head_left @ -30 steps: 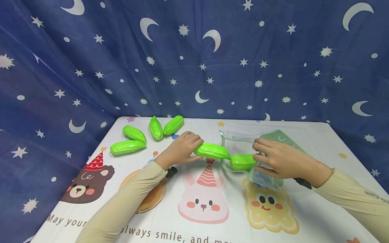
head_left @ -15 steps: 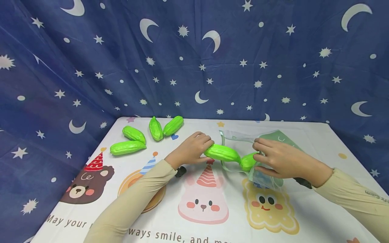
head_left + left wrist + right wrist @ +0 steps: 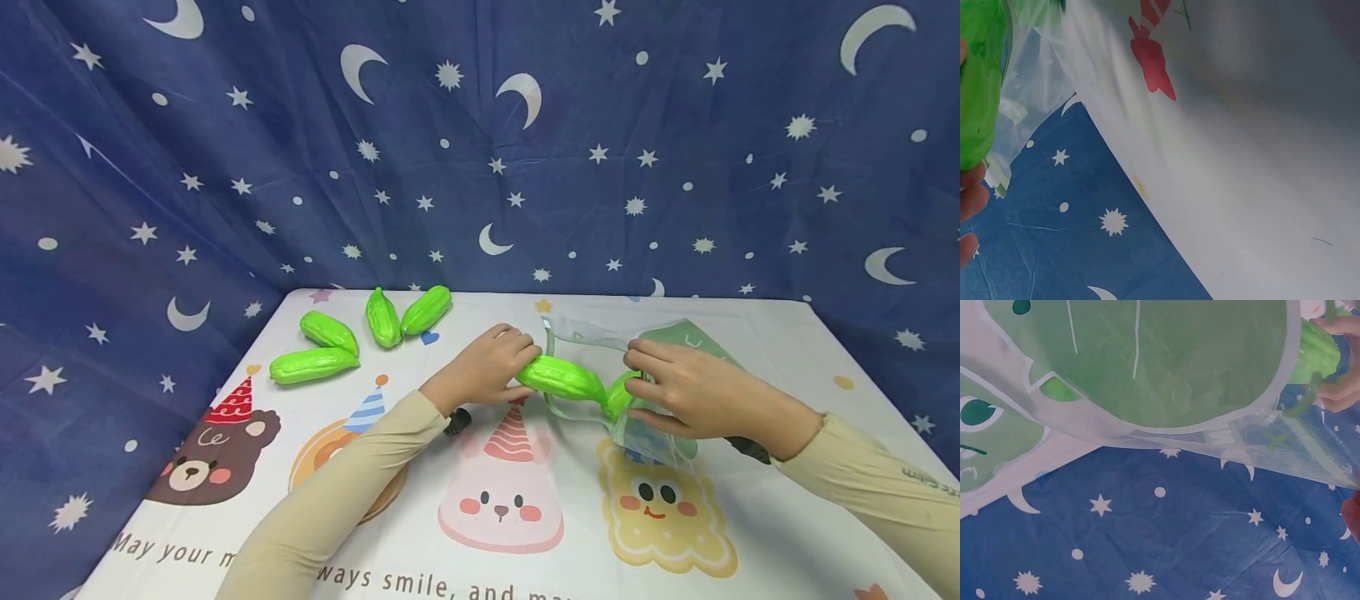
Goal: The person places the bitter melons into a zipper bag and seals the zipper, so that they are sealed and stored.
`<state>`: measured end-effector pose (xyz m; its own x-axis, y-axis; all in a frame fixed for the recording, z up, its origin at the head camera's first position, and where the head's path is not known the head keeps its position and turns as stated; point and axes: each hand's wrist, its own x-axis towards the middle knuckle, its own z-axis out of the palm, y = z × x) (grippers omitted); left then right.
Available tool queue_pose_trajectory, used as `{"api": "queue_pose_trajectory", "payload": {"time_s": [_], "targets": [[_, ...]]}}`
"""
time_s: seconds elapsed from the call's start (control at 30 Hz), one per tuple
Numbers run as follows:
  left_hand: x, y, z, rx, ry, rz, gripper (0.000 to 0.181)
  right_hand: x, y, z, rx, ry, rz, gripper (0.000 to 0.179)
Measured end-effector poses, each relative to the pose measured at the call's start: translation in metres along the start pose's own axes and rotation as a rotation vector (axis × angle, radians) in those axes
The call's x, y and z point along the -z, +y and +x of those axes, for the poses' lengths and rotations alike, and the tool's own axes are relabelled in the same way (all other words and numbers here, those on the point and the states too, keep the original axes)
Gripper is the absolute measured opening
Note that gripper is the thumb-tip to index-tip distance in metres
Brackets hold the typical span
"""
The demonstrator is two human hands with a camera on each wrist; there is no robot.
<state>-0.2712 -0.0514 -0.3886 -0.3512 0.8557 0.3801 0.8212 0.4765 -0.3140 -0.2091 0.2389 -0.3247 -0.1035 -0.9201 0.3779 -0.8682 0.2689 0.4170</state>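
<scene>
My left hand (image 3: 483, 367) grips the near end of a bright green ribbed gourd (image 3: 566, 379), whose far end reaches into the mouth of a clear plastic bag (image 3: 686, 337) with green print. Inside the bag, the tip of that gourd meets a second green gourd (image 3: 617, 398), partly covered by my right hand (image 3: 686, 387). That right hand pinches the bag's upper edge and keeps its mouth spread toward the left. In the left wrist view, the held gourd (image 3: 977, 94) shows beside fingertips at the left border. Printed bag film (image 3: 1197, 362) fills the upper right wrist view.
Several more green gourds lie at the back left, among them an upright one (image 3: 383, 318) and a slanted one (image 3: 313, 365). A white tablecloth (image 3: 787, 517) with cartoon prints covers the table. Behind it hangs a blue curtain (image 3: 420, 125) with stars and moons.
My left hand has moved right, carrying its gourd into the bag's mouth. The second gourd has slid deeper, further behind my right hand, which stays in place.
</scene>
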Motion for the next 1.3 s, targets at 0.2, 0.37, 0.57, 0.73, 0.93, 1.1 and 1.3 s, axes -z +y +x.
{"api": "queue_pose_trajectory", "payload": {"time_s": [0.2,0.37,0.57,0.73,0.93,1.1,1.3], "targets": [[0.001,0.001,0.006,-0.011,-0.010,0.022,0.044,0.002,0.001,0.001,0.005,0.004,0.015,0.041],[0.001,0.006,0.014,-0.041,-0.007,0.040,0.044,0.002,0.001,0.003,0.005,0.007,0.024,0.042],[0.001,0.012,0.023,-0.076,-0.002,0.053,0.047,0.002,0.001,0.003,0.002,-0.003,0.017,0.043],[-0.004,0.014,0.026,-0.068,-0.010,0.086,0.049,0.002,0.001,0.004,0.000,-0.007,0.018,0.043],[-0.008,0.014,0.027,-0.014,0.018,0.128,0.051,0.003,0.000,0.004,0.001,-0.007,0.010,0.043],[-0.010,0.012,0.026,0.062,0.056,0.198,0.053,0.003,0.000,0.004,0.002,0.005,0.006,0.042],[-0.013,0.010,0.022,0.113,0.097,0.221,0.045,0.003,0.001,0.003,0.002,0.000,0.000,0.042]]}}
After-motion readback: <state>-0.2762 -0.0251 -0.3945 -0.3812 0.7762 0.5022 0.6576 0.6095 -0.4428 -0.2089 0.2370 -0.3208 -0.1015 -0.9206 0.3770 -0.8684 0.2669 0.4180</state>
